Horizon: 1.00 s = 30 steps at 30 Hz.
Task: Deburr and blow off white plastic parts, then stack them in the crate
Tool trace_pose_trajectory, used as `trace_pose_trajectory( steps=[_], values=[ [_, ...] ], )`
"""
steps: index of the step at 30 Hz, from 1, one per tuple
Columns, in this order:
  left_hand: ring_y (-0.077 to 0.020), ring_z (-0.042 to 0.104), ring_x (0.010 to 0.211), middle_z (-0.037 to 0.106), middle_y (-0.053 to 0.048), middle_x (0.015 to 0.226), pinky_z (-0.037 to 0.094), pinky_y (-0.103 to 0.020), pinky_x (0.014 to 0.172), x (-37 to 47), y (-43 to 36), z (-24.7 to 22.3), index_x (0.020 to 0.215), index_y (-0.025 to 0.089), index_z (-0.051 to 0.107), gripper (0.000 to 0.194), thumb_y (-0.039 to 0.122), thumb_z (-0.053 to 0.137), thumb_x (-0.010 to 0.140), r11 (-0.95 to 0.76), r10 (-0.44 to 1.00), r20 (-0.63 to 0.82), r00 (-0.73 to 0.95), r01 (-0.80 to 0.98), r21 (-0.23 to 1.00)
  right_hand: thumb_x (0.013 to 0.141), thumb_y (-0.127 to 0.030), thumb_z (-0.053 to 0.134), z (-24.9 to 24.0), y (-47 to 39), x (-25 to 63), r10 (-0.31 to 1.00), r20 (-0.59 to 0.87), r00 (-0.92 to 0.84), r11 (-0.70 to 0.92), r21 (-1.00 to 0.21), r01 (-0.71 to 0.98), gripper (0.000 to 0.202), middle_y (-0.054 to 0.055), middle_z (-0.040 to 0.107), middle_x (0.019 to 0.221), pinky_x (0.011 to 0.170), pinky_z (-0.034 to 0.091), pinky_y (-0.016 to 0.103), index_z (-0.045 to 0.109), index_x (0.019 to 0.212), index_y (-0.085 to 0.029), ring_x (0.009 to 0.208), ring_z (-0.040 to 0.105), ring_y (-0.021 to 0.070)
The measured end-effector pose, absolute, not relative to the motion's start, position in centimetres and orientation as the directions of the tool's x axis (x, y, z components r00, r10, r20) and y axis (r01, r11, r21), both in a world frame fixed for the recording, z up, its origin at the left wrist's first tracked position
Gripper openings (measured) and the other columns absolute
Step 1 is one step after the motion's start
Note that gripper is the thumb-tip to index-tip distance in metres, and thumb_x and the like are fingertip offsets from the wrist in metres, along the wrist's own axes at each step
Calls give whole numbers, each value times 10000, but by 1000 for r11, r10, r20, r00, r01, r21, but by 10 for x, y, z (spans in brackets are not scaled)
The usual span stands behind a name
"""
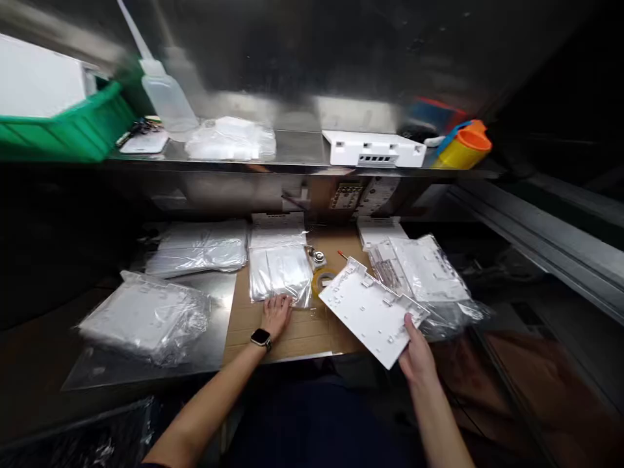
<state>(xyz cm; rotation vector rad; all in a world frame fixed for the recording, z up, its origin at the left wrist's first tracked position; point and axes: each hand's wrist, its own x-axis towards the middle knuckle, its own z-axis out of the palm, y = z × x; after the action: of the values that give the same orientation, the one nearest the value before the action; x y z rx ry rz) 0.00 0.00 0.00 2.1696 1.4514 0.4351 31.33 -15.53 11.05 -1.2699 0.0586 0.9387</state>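
My right hand (418,351) grips a white plastic housing panel (370,309) by its lower right corner, thumb on top. The panel is tilted above the cardboard, its clips and posts facing up. My left hand (277,315), with a watch (260,337) on the wrist, rests at the near edge of a stack of clear plastic bags (280,273). Its fingers lie stretched over that edge. Just right of the bags is a roll of yellow tape (322,281), partly behind the panel. More white panels in plastic wrap (433,270) lie beyond my right hand.
Wrapped white panels (141,312) and a pile of clear bags (199,247) lie on the left. Cardboard (253,331) covers the middle of the bench. The shelf above holds a green bin (73,130), a squeeze bottle (168,97), a white device (375,151) and a yellow-orange roll (463,146).
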Motion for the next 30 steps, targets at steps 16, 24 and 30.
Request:
trace_pose_trajectory(
  steps=[16, 24, 30],
  values=[
    [-168, 678, 799, 691, -46, 986, 603, -347, 719, -9, 114, 27, 1106, 143, 658, 253, 356, 673, 970, 103, 816, -356, 456, 491, 865, 713, -582, 868, 116, -172, 251, 583, -405, 704, -18, -873, -488, 673, 121, 790, 1117, 969, 603, 444, 715, 1206, -151, 1102, 733, 317],
    [-190, 682, 886, 681, -70, 1090, 609, -370, 760, -7, 114, 25, 1164, 150, 646, 275, 337, 678, 965, 123, 834, -339, 436, 452, 883, 880, -616, 697, 125, -143, 205, 755, -87, 650, -54, -996, -71, 548, 134, 763, 1171, 1051, 538, 456, 717, 1217, -184, 1159, 694, 298],
    [-214, 662, 957, 661, -81, 1149, 592, -407, 817, 4, 109, 30, 1158, 156, 646, 286, 349, 689, 952, -123, 857, -225, 464, 609, 784, 1000, -495, 549, 112, -121, 180, 879, 123, 461, 5, -968, 249, 470, 147, 768, 1161, 1031, 556, 424, 671, 1337, -192, 1198, 692, 295]
  ],
)
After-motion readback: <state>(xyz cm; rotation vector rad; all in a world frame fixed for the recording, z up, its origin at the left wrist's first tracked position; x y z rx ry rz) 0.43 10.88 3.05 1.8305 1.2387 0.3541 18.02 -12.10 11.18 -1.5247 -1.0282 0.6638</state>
